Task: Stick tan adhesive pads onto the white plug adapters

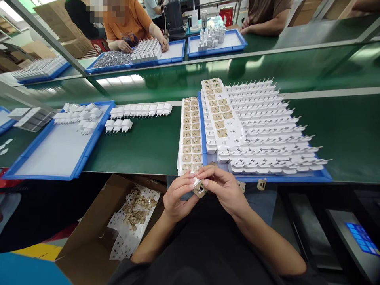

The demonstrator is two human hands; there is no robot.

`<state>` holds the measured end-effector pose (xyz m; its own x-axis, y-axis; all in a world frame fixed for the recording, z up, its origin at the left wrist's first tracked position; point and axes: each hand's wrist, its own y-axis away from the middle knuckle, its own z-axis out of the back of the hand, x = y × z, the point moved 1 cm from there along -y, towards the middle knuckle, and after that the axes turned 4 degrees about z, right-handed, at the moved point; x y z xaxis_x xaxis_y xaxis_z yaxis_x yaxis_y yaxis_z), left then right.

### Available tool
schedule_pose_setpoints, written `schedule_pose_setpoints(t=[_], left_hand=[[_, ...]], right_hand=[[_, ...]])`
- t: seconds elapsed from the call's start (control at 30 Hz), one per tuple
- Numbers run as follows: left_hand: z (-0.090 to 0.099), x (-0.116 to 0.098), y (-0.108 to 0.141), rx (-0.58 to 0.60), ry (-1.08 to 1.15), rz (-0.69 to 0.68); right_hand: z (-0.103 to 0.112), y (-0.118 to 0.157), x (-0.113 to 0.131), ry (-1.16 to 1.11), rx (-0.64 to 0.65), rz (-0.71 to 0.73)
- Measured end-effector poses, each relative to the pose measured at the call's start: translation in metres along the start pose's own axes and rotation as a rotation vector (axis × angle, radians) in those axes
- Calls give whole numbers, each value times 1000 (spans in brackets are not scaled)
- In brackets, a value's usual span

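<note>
Currently your left hand, half-closed, holds a small white plastic block with a tan face, between both hands; your right hand, curled, touches its upper edge, grip unclear.

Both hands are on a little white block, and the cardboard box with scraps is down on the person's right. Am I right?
Not quite: the head view shows the cardboard box with scraps down on the person's left. The left hand and right hand are on the little white block.
</note>
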<state>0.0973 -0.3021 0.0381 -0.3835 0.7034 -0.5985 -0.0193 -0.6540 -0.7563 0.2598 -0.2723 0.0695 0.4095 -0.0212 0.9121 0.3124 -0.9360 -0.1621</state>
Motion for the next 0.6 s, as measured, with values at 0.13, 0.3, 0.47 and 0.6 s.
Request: schedule_pose_setpoints(t=[0.13,0.3,0.47,0.6], left_hand=[[0,1,-1,26,-11,-25],[0,3,0,22,58,17],[1,5,4,35,97,47],[1,8,7,24,93,171]], right_hand=[[0,-1,0,5,-26,8],[4,-2,6,83,14,3],[7,-2,15,406,65,142],[7,2,25,750,124,590]])
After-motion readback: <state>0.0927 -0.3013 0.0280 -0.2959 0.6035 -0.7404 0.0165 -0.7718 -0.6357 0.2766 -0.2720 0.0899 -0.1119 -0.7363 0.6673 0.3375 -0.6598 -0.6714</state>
